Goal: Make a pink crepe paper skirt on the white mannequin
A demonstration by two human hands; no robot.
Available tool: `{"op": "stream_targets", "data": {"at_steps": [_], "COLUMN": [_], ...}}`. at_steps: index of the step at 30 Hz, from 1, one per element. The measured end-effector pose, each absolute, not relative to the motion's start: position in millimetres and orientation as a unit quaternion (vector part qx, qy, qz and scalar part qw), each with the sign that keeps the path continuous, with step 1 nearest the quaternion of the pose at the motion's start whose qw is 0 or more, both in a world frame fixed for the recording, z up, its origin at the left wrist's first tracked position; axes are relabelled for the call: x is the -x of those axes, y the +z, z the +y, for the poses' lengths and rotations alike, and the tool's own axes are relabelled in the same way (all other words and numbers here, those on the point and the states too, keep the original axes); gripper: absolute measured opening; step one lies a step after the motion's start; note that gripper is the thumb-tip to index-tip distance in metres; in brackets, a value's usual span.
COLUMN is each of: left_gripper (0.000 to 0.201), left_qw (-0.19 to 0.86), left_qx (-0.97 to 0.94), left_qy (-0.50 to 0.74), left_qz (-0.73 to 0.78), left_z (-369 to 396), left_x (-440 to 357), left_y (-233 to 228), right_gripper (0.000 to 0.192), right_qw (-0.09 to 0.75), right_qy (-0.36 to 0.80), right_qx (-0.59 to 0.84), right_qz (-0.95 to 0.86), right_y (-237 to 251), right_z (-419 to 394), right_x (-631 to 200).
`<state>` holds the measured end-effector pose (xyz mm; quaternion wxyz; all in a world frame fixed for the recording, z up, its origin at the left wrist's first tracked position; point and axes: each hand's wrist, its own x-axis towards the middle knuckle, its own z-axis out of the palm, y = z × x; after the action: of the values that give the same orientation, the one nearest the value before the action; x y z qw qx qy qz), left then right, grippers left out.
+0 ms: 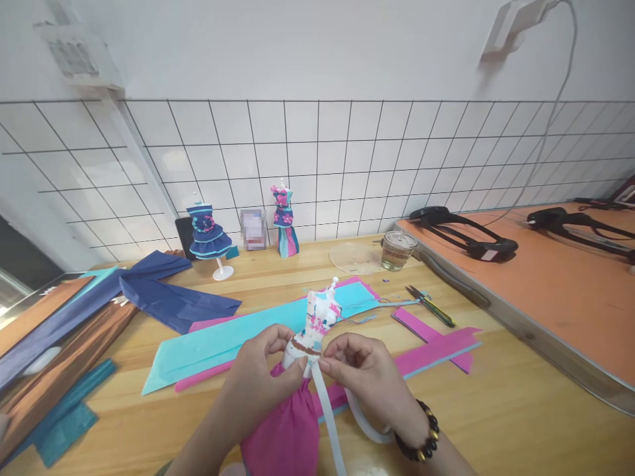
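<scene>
A small white mannequin (pixel 321 314) with pink and blue scraps on its bust leans in front of me. My left hand (pixel 270 363) is closed round its waist, thumb pressed at the front. Below the waist hangs a gathered magenta paper skirt (pixel 285 433). My right hand (pixel 364 370) pinches a white tape strip (pixel 327 416) against the mannequin's waist. The strip's long tail runs down over the skirt's right side. Under my right palm shows part of a white tape roll (pixel 370 430), mostly hidden by the hand.
Behind the mannequin lie turquoise paper (pixel 223 337) and magenta strips (pixel 436 354). Snips (pixel 431 305) rest to the right, near a lidded cup (pixel 397 251). Two dressed mannequins, one blue (pixel 208 238) and one multicoloured (pixel 285 221), stand at the back. Brown paper (pixel 74 370) lies left.
</scene>
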<state>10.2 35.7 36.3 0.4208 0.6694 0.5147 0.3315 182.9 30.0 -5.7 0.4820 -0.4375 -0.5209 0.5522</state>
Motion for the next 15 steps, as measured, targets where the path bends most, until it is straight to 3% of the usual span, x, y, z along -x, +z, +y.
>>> {"op": "stream_targets", "data": {"at_steps": [15], "left_gripper": [0.013], "left_qw": [0.591], "left_qx": [-0.588], "left_qy": [0.346], "left_qz": [0.430], "left_z": [45.1], "left_x": [-6.9], "left_y": [23.7], "right_gripper": [0.033], "right_qw": [0.502], "right_qy": [0.602], "right_qx": [0.368], "right_qz": [-0.501], "right_y": [-4.7], "right_z": [34.0], "right_x": [-187.0]}}
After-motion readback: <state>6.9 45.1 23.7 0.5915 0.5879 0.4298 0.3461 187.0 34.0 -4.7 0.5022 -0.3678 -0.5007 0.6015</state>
